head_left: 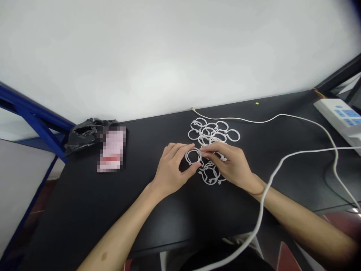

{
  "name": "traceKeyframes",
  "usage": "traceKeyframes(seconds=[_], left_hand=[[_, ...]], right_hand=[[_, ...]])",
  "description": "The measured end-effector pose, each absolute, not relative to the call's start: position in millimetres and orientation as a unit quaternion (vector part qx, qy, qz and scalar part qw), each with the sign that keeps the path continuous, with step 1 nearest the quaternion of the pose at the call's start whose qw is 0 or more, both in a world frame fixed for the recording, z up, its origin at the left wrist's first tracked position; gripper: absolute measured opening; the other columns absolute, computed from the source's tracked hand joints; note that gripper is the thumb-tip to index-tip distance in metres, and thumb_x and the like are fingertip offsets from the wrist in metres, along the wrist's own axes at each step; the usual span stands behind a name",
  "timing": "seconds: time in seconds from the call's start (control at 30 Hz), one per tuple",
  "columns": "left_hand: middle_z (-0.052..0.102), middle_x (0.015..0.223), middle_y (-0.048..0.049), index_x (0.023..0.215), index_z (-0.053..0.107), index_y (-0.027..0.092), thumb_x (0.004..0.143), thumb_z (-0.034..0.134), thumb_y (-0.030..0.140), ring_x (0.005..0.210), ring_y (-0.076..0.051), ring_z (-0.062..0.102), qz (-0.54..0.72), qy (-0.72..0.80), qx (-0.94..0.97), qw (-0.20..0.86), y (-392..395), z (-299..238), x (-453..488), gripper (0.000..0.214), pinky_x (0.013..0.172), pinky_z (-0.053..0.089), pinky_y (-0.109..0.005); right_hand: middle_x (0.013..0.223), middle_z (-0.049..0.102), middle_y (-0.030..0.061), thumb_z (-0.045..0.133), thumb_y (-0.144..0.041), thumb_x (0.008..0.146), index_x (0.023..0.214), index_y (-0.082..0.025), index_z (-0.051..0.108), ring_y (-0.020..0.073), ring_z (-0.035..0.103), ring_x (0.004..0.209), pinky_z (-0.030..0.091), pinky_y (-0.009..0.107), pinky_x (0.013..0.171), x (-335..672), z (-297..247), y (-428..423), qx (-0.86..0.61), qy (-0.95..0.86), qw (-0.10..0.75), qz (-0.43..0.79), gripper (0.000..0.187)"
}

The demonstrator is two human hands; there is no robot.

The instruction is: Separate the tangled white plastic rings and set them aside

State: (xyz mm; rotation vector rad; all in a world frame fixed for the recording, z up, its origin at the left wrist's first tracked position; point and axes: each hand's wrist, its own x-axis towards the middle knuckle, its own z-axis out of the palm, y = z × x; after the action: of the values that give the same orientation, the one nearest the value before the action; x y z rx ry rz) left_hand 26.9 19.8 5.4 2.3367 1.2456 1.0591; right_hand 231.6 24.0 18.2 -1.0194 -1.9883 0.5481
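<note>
Left hand (172, 170) curls round a white ring (186, 155), right hand (232, 165) pinches its edge, midway between front and back edges of the bench (153, 141). Watching remotely, I reckon dragging it could snag the loose rings (209, 128) alongside.

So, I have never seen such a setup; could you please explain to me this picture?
There is no machine here: these are a person's bare hands. The only picture comes from a camera worn on the head, looking forward and down. The left hand and right hand hold a white ring between them; it may be two. Close by, more white rings lie piled on the black table. To the left are a black plastic bag and a pixelated pink item; white cables run at the right.
</note>
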Motion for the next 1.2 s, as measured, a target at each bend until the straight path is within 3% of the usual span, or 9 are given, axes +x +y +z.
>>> traceKeyframes(seconds=[0.1,0.23,0.4,0.7,1.0,1.2], left_hand=[[0.066,0.113,-0.0067,0.12,0.057,0.02,0.09,0.062,0.036,0.103,-0.024,0.057,0.359,0.481,0.795,0.09,26,4,20,0.034,0.091,0.048,-0.041],[0.063,0.12,-0.0121,0.127,0.055,0.016,0.091,0.057,0.032,0.108,-0.031,0.054,0.294,0.589,0.753,-0.007,42,0,-1,0.039,0.092,0.046,-0.047],[0.052,0.138,-0.0183,0.139,0.045,0.01,0.089,0.057,0.027,0.121,-0.038,0.044,0.223,0.654,0.722,-0.038,52,-2,-13,0.054,0.095,0.042,-0.053],[0.063,0.112,-0.0094,0.112,0.064,0.018,0.092,0.055,0.025,0.104,-0.026,0.051,0.197,0.419,0.883,0.076,22,5,22,0.024,0.089,0.044,-0.043],[0.066,0.1,-0.0064,0.086,0.064,0.018,0.091,0.062,0.03,0.094,-0.024,0.052,0.244,0.4,0.883,0.038,28,1,16,0.013,0.08,0.042,-0.04],[0.068,0.096,-0.0045,0.086,0.064,0.021,0.091,0.064,0.033,0.092,-0.021,0.056,0.353,0.395,0.848,0.013,25,4,18,0.014,0.082,0.043,-0.038]], right_hand=[[0.093,0.071,0.0024,0.066,-0.021,0.089,0.113,-0.02,0.062,0.0136,0.067,0.083,0.054,0.026,0.075,233,17,26,-0.426,-0.788,0.408,0.178,0.024],[0.094,0.07,0.005,0.062,-0.019,0.091,0.106,-0.019,0.063,0.016,0.066,0.084,0.053,0.029,0.075,236,14,30,-0.434,-0.798,0.401,0.117,0.014],[0.095,0.068,0.007,0.061,-0.021,0.092,0.104,-0.018,0.063,0.0199,0.063,0.089,0.052,0.036,0.081,236,11,34,-0.431,-0.82,0.368,0.085,0.013],[0.094,0.068,0.0064,0.059,-0.02,0.093,0.104,-0.02,0.063,0.0207,0.061,0.089,0.05,0.039,0.082,236,12,36,-0.439,-0.819,0.359,0.086,0.012],[0.095,0.066,0.007,0.059,-0.019,0.092,0.105,-0.022,0.062,0.0222,0.059,0.09,0.051,0.04,0.08,235,10,34,-0.413,-0.837,0.35,0.086,0.014],[0.098,0.065,0.0077,0.058,-0.015,0.089,0.112,-0.021,0.06,0.0213,0.06,0.091,0.051,0.04,0.082,232,12,29,-0.344,-0.867,0.334,0.135,0.023]])
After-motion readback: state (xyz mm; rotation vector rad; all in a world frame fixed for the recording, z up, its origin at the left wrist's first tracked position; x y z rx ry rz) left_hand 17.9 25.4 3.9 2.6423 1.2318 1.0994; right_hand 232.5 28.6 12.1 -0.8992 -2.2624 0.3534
